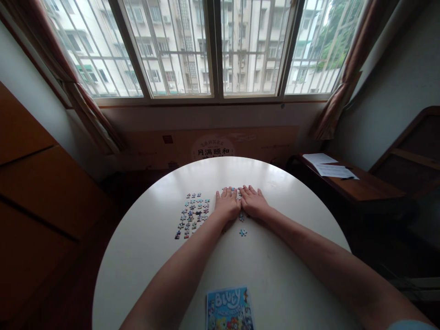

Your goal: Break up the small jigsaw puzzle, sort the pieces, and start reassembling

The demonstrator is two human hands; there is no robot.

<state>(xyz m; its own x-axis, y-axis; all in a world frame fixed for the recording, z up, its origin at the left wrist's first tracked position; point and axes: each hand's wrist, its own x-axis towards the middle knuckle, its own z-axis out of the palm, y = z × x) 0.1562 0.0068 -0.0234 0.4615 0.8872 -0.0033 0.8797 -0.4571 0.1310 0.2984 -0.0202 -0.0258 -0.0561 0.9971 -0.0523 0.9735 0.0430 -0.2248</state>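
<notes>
My left hand [227,202] and my right hand [252,200] lie side by side, palms down, fingers stretched forward over a group of jigsaw puzzle pieces. A few of these puzzle pieces [241,217] show between and just below the hands; those under the palms are hidden. One blue puzzle piece [243,233] lies apart, nearer to me. Left of my left hand, several loose puzzle pieces [190,213] are laid out in rough rows, and my left forearm covers part of them.
A Bluey picture card or box [229,308] lies at the near side of the round white table [137,256]. Beyond the table stand a large printed carton [147,142] and a barred window. Papers [335,171] rest on a wooden side table [374,188] at the right.
</notes>
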